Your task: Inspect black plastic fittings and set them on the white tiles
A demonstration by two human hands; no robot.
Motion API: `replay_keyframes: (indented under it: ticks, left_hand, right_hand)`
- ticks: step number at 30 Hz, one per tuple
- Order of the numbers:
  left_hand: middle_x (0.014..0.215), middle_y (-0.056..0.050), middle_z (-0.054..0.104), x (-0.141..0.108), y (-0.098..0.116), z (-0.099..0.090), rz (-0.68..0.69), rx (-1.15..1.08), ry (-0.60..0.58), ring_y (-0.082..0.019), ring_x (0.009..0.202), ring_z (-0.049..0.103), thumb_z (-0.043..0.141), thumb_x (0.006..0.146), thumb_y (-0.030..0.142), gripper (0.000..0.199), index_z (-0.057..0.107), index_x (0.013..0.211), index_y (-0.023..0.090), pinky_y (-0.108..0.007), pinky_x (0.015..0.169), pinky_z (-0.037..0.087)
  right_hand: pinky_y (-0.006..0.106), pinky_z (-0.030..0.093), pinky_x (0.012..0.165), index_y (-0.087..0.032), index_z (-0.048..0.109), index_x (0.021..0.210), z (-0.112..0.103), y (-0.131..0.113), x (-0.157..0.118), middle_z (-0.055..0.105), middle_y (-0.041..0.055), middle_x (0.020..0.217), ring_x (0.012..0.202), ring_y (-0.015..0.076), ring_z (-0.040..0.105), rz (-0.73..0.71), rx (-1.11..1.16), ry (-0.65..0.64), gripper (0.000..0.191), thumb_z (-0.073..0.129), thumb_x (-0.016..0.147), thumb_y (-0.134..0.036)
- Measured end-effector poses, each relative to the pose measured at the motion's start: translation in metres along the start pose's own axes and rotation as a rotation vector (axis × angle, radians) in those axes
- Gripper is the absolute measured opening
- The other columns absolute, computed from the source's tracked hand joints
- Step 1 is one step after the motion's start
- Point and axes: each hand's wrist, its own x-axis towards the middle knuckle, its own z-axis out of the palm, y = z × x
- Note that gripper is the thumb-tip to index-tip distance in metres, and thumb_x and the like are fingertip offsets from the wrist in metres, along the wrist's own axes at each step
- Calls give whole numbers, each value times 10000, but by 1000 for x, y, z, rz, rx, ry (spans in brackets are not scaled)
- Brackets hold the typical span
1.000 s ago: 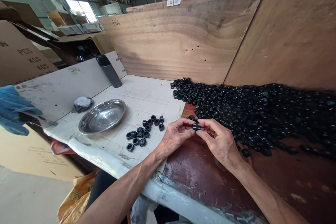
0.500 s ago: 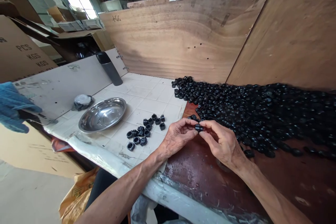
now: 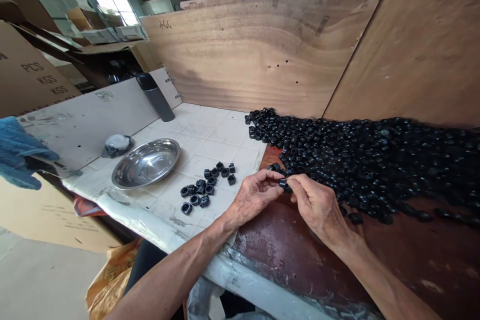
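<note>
Head view | black part (image 3: 284,184) pinched between fingertips of left hand (image 3: 255,195) and right hand (image 3: 315,205)

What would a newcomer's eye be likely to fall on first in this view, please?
Probably the great heap of small black ring-shaped parts, spread along the foot of the wooden board on the right. Next might come the shiny metal dish on the white surface to the left, then the left hand and right hand, meeting at one black part in front of the heap.
</note>
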Motion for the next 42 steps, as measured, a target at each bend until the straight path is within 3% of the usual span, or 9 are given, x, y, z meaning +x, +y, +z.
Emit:
replay_keyframes:
  ticks: [4,12,19,24,30,33,38,42]
  left_hand:
    - [968,-64,747,0,3,-1,-15,-31,35,-171,880,694,814,762,277,304,718,1023,155,-295,859,524]
    - [964,-55,740,1,5,-2,2,-41,57,-153,885,685,810,773,257,281,719,1018,153,-284,889,508]
    - [1005,-63,732,0,-1,-1,29,-54,-1,-158,884,683,823,768,279,298,706,1009,149,-266,835,512]
    - [964,-51,725,0,-1,1,33,-65,-29,-152,855,684,816,782,295,297,699,1012,148,-274,833,522]
    - [985,-63,734,-2,3,2,17,-35,-22,-175,898,695,816,785,298,301,698,1016,146,-289,864,522]
    - [1014,-74,739,-1,1,1,25,-48,-14,-180,935,695,814,790,280,296,700,1026,143,-299,901,514]
    - [1035,-79,734,-1,0,-2,32,-49,-27,-177,938,691,803,804,282,309,708,1064,144,-295,897,511]
    - [1002,-67,735,-2,3,-1,36,-38,-25,-163,897,689,803,802,286,296,715,1047,145,-276,865,510]
  right_hand:
    - [281,537,723,-230,692,1023,-4,-2,1,733,31,866,723,180,692,25,96,-28,163,553,988,-307]
    - [316,580,854,-242,725,1000,-2,2,4,703,64,1112,1008,225,686,64,278,14,123,633,924,-270]
    - [311,592,765,-226,689,1075,6,3,1,752,57,980,830,210,726,233,292,78,208,671,904,-344]
    - [300,578,715,-210,669,1057,11,1,-1,750,63,941,763,199,718,108,167,111,198,598,965,-370]
    - [275,550,691,-211,670,1023,0,0,0,722,40,890,723,175,672,41,135,29,150,616,956,-334]
    - [277,551,693,-219,681,1072,-4,4,2,722,36,930,757,181,670,102,207,-47,179,636,931,-318]
    - [283,554,670,-209,688,1026,-4,8,2,706,19,799,714,187,667,254,321,-72,220,682,893,-384]
    - [269,538,653,-214,685,1007,-6,4,2,681,2,766,689,170,641,269,330,-94,210,686,887,-386]
